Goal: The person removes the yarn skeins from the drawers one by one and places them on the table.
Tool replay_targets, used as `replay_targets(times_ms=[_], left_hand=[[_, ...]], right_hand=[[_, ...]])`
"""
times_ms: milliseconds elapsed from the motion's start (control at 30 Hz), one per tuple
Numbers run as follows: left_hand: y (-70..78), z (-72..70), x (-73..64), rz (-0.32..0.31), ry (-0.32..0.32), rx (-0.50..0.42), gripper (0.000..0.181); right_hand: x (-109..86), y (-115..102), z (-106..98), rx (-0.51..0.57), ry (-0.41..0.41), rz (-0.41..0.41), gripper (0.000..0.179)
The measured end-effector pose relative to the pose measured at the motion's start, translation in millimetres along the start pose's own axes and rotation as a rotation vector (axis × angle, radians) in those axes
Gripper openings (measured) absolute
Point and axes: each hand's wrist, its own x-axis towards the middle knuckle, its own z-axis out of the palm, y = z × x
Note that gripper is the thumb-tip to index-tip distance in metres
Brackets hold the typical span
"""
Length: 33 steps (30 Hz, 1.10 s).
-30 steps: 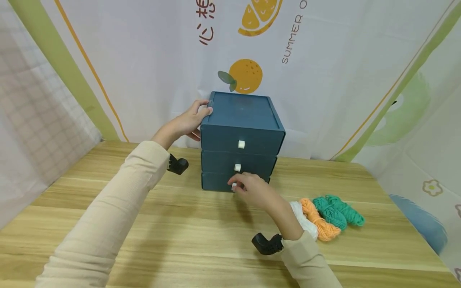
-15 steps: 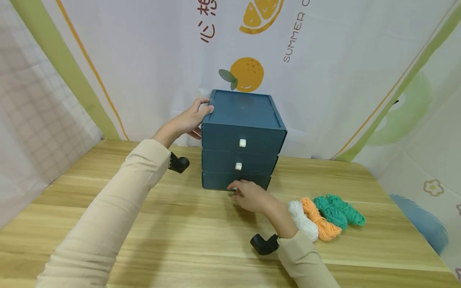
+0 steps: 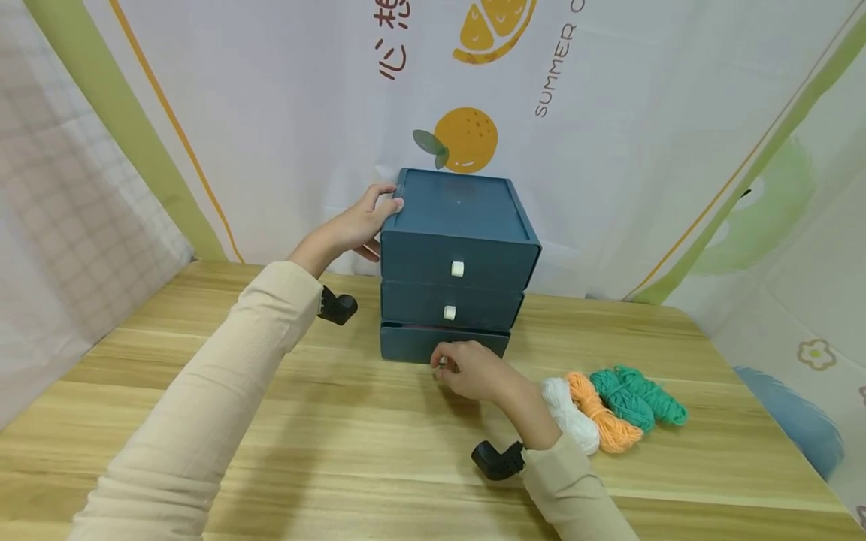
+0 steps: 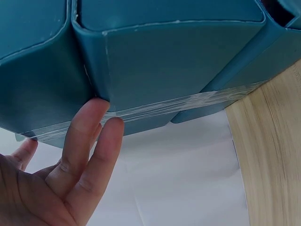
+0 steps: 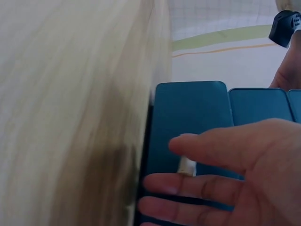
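Note:
A dark blue three-drawer cabinet [image 3: 467, 207] stands at the back of the table with white knobs on its drawers. My left hand [image 3: 360, 224] steadies its left side, thumb on the top edge and fingers against the side wall; in the left wrist view, fingertips [image 4: 111, 136] touch the wall near a strip of clear tape. Low at the front, my right hand [image 3: 473, 370] pinches the knob [image 5: 187, 167] of the bottom drawer [image 3: 409, 343] between thumb and fingers. That drawer sticks out slightly, with a thin dark gap above it. Its contents are hidden.
To the right on the wooden table [image 3: 325, 451] lie skeins of yarn: white [image 3: 573, 421], orange [image 3: 605, 421] and two green [image 3: 625, 398]. A printed curtain [image 3: 284, 135] hangs behind the cabinet. Black wrist mounts [image 3: 497, 460] project from both sleeves.
My right fingers have taken hold of the bottom knob, and the bottom drawer has come forward a little. The left hand stays on the cabinet's side.

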Motion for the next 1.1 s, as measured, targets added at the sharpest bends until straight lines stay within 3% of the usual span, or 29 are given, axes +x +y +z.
replay_targets(times_ms=[533,1100], left_hand=[[-1.6,-0.4,0.7,-0.007,0.006,0.004,0.060],[-2.6,0.2,2.4,0.001,0.001,-0.001,0.061]], right_hand=[[-22.8,-34,-12,-0.074,-0.238,0.036,0.015],[-40.9,-53,-17,-0.089,-0.446,0.048,0.017]])
